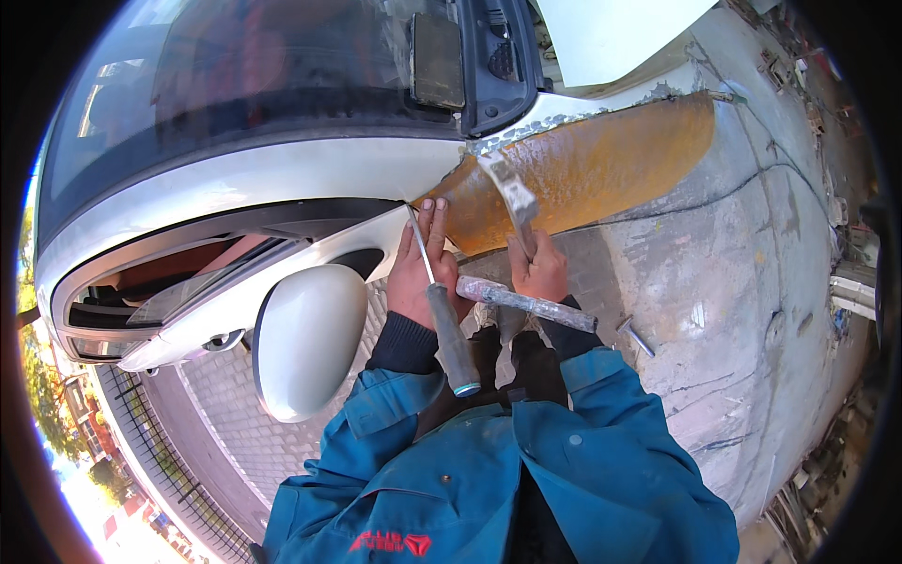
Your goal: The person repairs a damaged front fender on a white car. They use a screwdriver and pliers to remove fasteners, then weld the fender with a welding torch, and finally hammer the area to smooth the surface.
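Note:
My left hand [425, 273] lies at the near end of a bare, rust-brown fender [592, 174], two fingers stretched along its edge. A screwdriver [453, 343] runs across this hand, its shaft seemingly between the fingers and its tip at the corner by the window pillar. Against the thumb side rests a paint-speckled rod-like handle [536, 305]; its inner end is hidden, so whether I grip it I cannot tell. My right hand [543, 271] is closed round the handle of a hammer [512, 188], whose worn metal head is over the fender.
The white car's side mirror [310, 343] juts out left of my hands, below the door window [178, 277]. Ahead is the windshield [272, 70]. A second hammer-like tool [637, 336] lies on the concrete [700, 310] to the right, where a dark cable runs. A white panel [615, 38] stands beyond.

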A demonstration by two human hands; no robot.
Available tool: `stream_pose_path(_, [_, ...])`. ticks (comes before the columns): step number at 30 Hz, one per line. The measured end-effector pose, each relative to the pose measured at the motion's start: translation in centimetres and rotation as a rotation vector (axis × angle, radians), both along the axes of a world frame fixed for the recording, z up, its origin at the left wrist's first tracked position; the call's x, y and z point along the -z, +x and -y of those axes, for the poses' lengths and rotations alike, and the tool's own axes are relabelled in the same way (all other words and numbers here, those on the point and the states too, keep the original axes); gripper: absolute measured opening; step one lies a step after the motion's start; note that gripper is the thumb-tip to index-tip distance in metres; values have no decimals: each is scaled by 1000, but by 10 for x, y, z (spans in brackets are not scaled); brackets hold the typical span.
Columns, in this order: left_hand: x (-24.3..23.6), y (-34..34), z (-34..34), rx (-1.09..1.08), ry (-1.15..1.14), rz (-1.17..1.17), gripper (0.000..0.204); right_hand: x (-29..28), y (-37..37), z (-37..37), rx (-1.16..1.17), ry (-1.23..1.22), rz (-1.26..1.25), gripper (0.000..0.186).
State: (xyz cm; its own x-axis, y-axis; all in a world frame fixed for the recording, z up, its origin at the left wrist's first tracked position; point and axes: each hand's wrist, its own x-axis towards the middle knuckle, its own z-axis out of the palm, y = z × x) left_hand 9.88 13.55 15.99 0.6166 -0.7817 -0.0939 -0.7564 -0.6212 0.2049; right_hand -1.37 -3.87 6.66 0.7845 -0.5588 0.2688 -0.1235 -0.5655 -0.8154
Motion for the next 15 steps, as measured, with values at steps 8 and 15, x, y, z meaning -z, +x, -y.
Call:
stream_pose_path(8, [2, -2, 2, -17, -14, 3, 41, -5, -8, 8, 108, -38, 23, 30])
stream_pose_path(15, [6, -2, 3, 2, -3, 84, 45, -13, -2, 27, 118, -59, -60, 31])
